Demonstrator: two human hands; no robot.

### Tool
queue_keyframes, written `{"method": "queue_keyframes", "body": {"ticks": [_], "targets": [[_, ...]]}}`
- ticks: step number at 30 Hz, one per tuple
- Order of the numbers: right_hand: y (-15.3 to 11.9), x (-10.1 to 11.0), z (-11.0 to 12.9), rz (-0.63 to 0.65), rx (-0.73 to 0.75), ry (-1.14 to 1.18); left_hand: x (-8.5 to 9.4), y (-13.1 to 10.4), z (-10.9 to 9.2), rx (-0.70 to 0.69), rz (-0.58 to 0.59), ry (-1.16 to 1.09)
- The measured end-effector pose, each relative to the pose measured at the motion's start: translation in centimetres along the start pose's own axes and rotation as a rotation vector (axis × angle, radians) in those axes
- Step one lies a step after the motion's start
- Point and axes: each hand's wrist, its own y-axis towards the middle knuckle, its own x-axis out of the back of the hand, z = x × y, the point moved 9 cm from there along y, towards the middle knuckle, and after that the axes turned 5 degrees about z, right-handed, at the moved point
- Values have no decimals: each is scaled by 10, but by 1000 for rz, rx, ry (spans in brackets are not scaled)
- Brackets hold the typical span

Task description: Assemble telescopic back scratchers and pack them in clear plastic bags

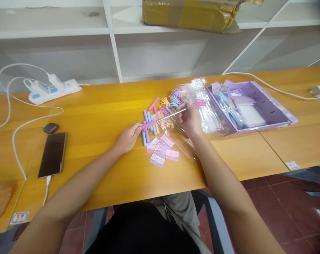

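A back scratcher (165,117) with a pink handle, a thin metal rod and a pink hand-shaped head spans both my hands. My left hand (128,137) is closed round the handle's end. Near the head, the fingers of my right hand (190,118) grip the rod. Beneath it lie loose pastel handles (150,123) in purple, blue, orange and pink. Several hand-shaped heads (173,100) are heaped just beyond my right hand. Small printed cards (161,150) lie in front of the handles. Clear plastic bags (203,109) lie right of my right hand, and more metal rods are partly hidden under it.
An open purple box (268,102) holding packaged pieces stands on the right of the table (104,109). On the left are a phone (52,155), a dark earbud case (50,128) and a power strip (55,91) with white cables. A taped carton (188,14) sits on the shelf.
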Motion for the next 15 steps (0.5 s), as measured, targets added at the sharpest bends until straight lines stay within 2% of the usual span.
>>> {"method": "queue_keyframes", "body": {"ticks": [15], "targets": [[-9, -20, 4, 58, -19, 11, -1, -1, 1, 3, 9, -56]]}}
